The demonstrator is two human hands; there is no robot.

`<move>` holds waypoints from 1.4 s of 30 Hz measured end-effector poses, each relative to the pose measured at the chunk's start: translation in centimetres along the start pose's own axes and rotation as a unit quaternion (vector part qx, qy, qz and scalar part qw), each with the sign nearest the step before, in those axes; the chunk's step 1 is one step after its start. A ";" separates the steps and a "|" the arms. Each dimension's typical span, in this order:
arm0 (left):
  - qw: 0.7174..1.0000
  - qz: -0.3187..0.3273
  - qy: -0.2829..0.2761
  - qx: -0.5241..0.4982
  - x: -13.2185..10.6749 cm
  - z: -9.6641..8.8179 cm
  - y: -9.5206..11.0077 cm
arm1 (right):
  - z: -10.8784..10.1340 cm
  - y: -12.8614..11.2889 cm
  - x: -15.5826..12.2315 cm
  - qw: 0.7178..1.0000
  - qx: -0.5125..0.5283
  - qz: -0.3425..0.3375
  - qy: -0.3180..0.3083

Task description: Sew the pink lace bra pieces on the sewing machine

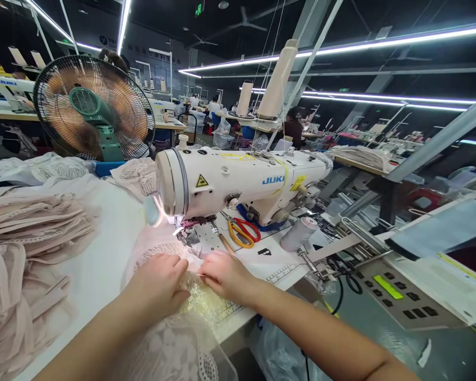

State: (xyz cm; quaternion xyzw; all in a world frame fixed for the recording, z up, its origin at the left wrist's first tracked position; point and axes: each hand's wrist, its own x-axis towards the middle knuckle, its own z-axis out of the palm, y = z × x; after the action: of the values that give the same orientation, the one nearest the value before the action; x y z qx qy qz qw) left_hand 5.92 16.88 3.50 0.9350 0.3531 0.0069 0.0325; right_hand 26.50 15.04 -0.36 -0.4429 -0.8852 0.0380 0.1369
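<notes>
Left of the sewing machine [238,180]: a stack of pink lace pieces [31,222] lies on the tabletop [103,254], within your reach but clear of the needle area.
Fan: the fan [93,108] stands behind the machine's left end, facing you.
Left hand: your left hand [158,283] lies flat just in front of the machine head, fingers close together, pressing the lace fabric [170,338] down so it stays smooth.
Lace fabric: it runs from the tabletop's near edge up under the machine head.
Right hand: your right hand [224,275] rests beside the left, fingers curled narrow on the fabric edge.
Scissors: the scissors [241,230] lie under the machine arm, handy.
Control panel: the control panel [396,291] sits right of the machine.
Hidden: glare hides needle and presser foot; fingertips' pinch unclear.
</notes>
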 end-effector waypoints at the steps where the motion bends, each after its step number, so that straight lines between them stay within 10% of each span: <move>1: 1.000 0.010 0.012 0.003 0.0 0.3 0.0 | 0.2 0.0 -0.2 1.000 0.000 -0.002 0.010; 16: 0.988 0.094 0.107 -0.055 0.7 3.8 -2.8 | 1.2 -0.5 1.5 0.990 -0.116 -0.028 0.077; 42: 0.989 0.099 0.106 0.040 1.5 2.5 -4.7 | 1.2 -0.4 2.2 0.995 -0.042 0.015 0.085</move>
State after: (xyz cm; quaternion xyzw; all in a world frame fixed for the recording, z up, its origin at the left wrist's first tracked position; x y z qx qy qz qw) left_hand 4.00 21.26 0.65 0.9599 0.2602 0.0947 -0.0428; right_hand 24.65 16.63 -0.98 -0.4628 -0.8646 -0.0352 0.1923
